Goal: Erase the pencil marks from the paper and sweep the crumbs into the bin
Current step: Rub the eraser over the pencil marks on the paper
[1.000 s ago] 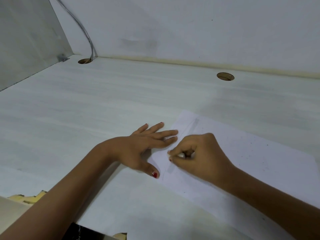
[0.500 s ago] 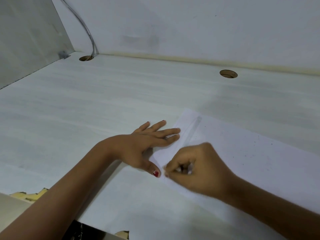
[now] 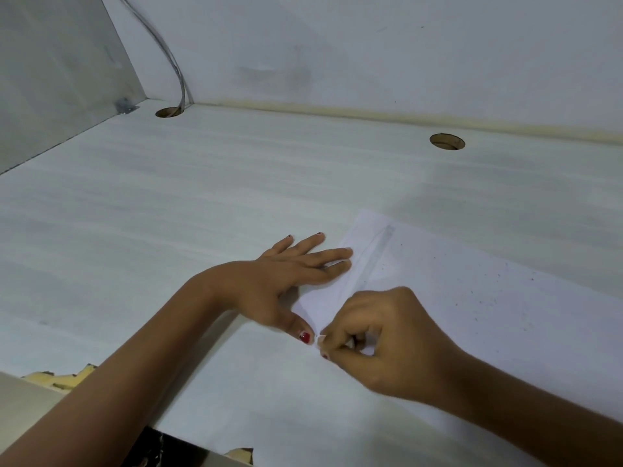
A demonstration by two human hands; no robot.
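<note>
A white sheet of paper point(image 3: 472, 298) lies on the pale desk point(image 3: 202, 203), reaching off to the right. A faint grey pencil band point(image 3: 376, 254) runs along its left part. Dark crumbs point(image 3: 485, 294) dot the sheet's middle and right. My left hand point(image 3: 286, 281) lies flat, fingers spread, pressing the paper's left edge. My right hand point(image 3: 381, 342) is curled into a pinch at the paper's near-left corner, holding a small white eraser that barely shows between the fingers. No bin is in view.
Two round cable holes point(image 3: 447, 141) point(image 3: 170, 112) sit near the desk's back edge, and a grey cable point(image 3: 168, 59) drops into the left one. A grey side panel point(image 3: 50, 79) closes off the left. The desk's chipped front edge point(image 3: 67, 379) is at lower left.
My right hand has slid along the pencil band toward me, from beside the left fingertips to next to the left thumb. The left hand has stayed pressed on the paper.
</note>
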